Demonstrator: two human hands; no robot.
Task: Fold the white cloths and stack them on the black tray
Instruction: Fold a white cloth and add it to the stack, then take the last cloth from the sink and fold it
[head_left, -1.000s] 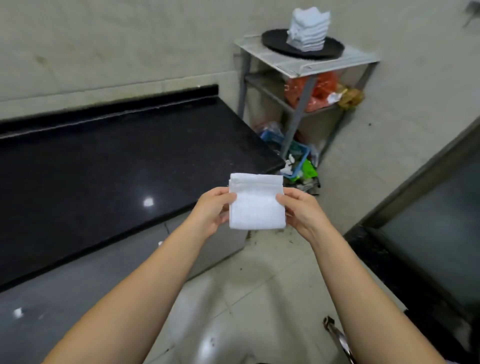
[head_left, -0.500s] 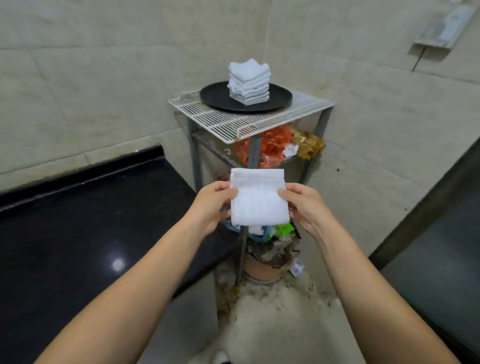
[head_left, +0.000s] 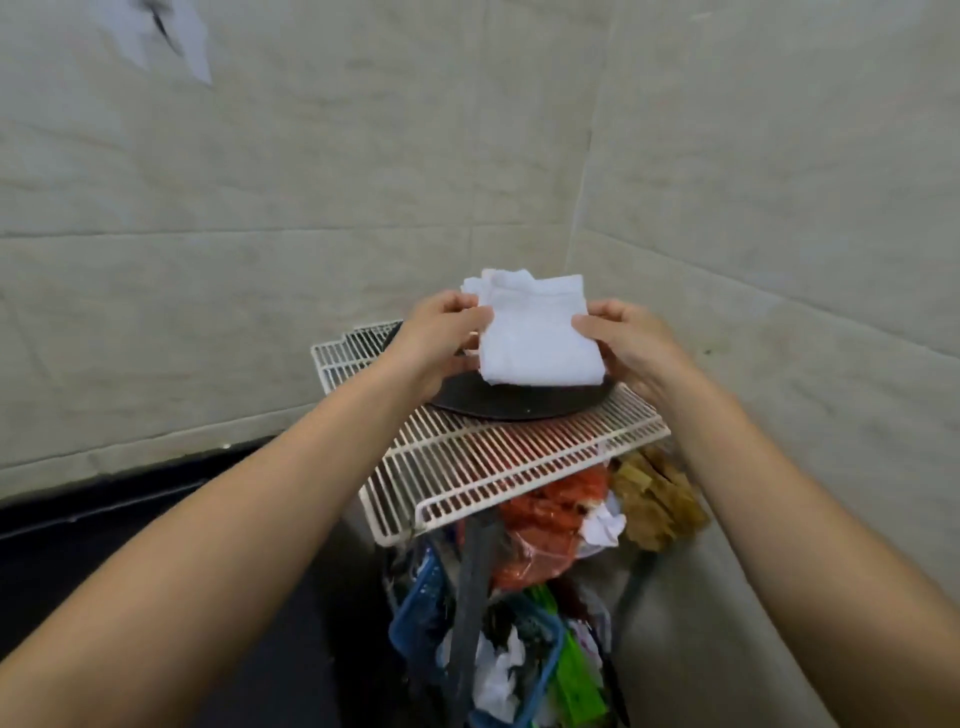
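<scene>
A: Here we are at the white wire rack shelf (head_left: 498, 457), tucked into the corner of the pale tiled walls (head_left: 260, 208). Both bare arms are stretched out over it.

B: And what a view of the folded white terry cloth (head_left: 535, 338)! We see the left hand (head_left: 441, 332) pinching its left edge, thumb on top, fingers curled beneath. The right hand (head_left: 623, 338) does the same on the right edge. So each grip is closed on that cloth.

A: Where does the cloth sit, would we say?

B: Right above the round black tray (head_left: 519, 402), which lies flat on the wire shelf. Behind the held cloth's top edge we catch the corners of more white cloth, the stack of folded white cloths (head_left: 480, 283). Whether the held cloth touches that stack, we cannot tell; the cloth itself hides the meeting point.

A: Only the near rim of the tray shows, dark and curved, under the cloth and between the wrists.

B: Below the shelf it is busy: an orange plastic bag (head_left: 545, 525), a crumpled brown paper bag (head_left: 660, 499) just beside it, and lower down a blue plastic basket (head_left: 421, 613) with green and white scraps near it.

A: And to the left, a black table (head_left: 104, 519) runs along the wall's foot.
</scene>
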